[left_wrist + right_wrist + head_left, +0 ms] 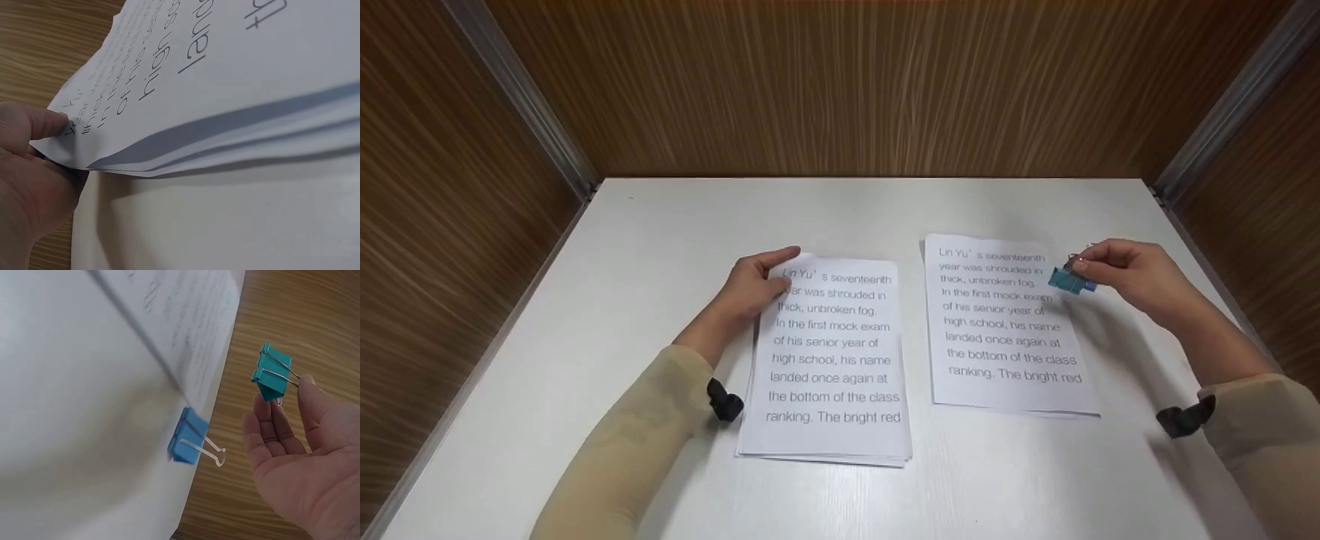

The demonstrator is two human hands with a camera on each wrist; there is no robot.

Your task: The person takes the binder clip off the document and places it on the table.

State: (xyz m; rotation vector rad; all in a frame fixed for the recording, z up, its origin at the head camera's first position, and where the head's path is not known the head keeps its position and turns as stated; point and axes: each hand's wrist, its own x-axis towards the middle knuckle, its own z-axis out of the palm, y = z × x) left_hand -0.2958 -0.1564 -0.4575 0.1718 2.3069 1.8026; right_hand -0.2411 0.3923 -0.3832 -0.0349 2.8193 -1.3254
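Note:
My left hand (754, 289) pinches the upper left corner of the left stack of printed sheets (836, 360), thumb on top and fingers beneath. In the left wrist view, the sheets (236, 95) bow up and fan apart along their side edge. My right hand (1132, 274) holds a teal binder clip (1065, 280) by its wire handles, above the right stack's upper right side. The clip (274, 374) points away from the palm in the right wrist view. Near that stack's corner lies a blue binder clip (190, 437), mostly hidden behind the teal one in the head view.
The right stack of sheets (1005, 330) lies flat, slightly turned, with the same printed text. Both stacks are on a white table (825, 206), enclosed by wood-grain panels (870, 90) at the back and sides. Black wrist cameras (1185, 418) sit by the sleeve cuffs.

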